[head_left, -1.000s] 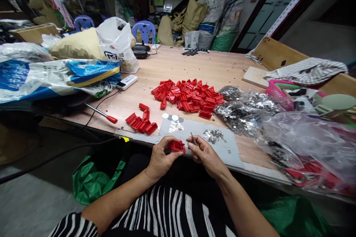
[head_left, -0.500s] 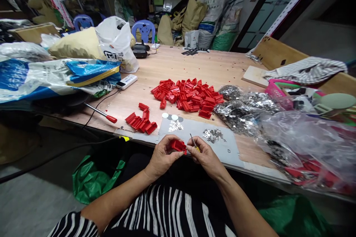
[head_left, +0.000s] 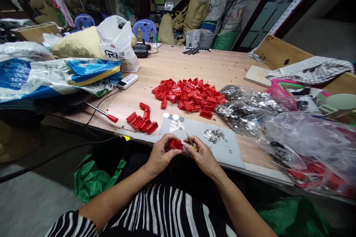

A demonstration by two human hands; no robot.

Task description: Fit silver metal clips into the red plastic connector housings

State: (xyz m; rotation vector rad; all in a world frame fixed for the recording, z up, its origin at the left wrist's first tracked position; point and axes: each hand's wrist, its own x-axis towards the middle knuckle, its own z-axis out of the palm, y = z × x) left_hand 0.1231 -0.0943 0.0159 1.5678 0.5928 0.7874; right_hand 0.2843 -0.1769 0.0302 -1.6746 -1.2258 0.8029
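Observation:
Between the thumb and fingers of my left hand [head_left: 160, 152] is a red plastic housing [head_left: 175, 144], its hollow side showing. My right hand [head_left: 202, 155] is closed on a small screwdriver [head_left: 194, 145] with a yellow handle, its thin shaft slanting up and left. The right fingertips are close beside the housing's right end; whether they also pinch a small part I cannot tell. Just beyond my hands lies a grey mat [head_left: 233, 148], bearing a pile of small white-looking pieces [head_left: 176, 125] and a pile of small metal pieces [head_left: 215, 136].
A large heap of red housings [head_left: 191, 96] lies past the mat, with a smaller group [head_left: 141, 123] at left. Clear bags of metal parts [head_left: 236, 111] crowd the right. A red-handled lever [head_left: 111, 118] juts out at left, near a cable and a white device [head_left: 128, 81].
My right hand has shifted slightly left with the screwdriver, whose shaft leans further left. The red housing has tilted a little in my left hand. The whole view has moved slightly.

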